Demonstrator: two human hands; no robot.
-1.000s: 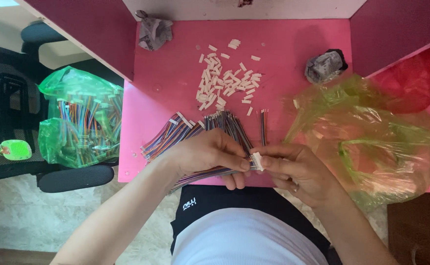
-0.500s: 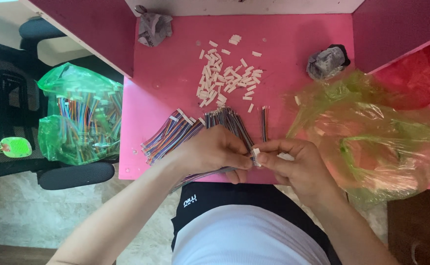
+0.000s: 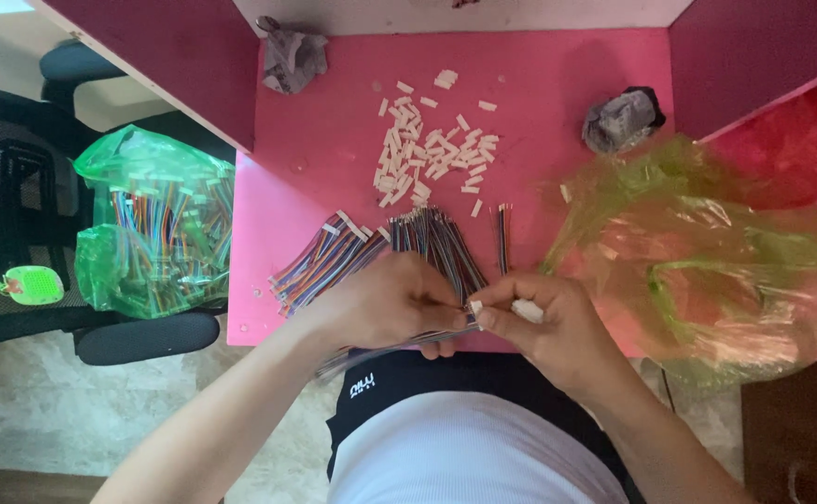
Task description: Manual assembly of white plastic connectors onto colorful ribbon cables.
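At the near edge of the pink desk [image 3: 558,112], your two hands meet. Your left hand [image 3: 385,303] is closed around a thin bundle of multicoloured ribbon wires [image 3: 380,347] that trails back over the edge toward your lap. Your right hand [image 3: 548,327] pinches a small white plastic connector housing [image 3: 526,311] between thumb and fingers, right at the wire ends.

Both things look very light. The wires look limp, so grip them close to the tips; the housing is likely hard and slick, best held by its flat sides.

Just beyond your hands lie fanned heaps of striped loose wire bundles [image 3: 371,247]. Further in, mid-desk, sits a scatter of small white connector pieces [image 3: 432,154]. A crumpled green-yellow plastic bag [image 3: 707,261] covers the right side. Two grey crumpled wads [image 3: 292,56] sit near the far corners.
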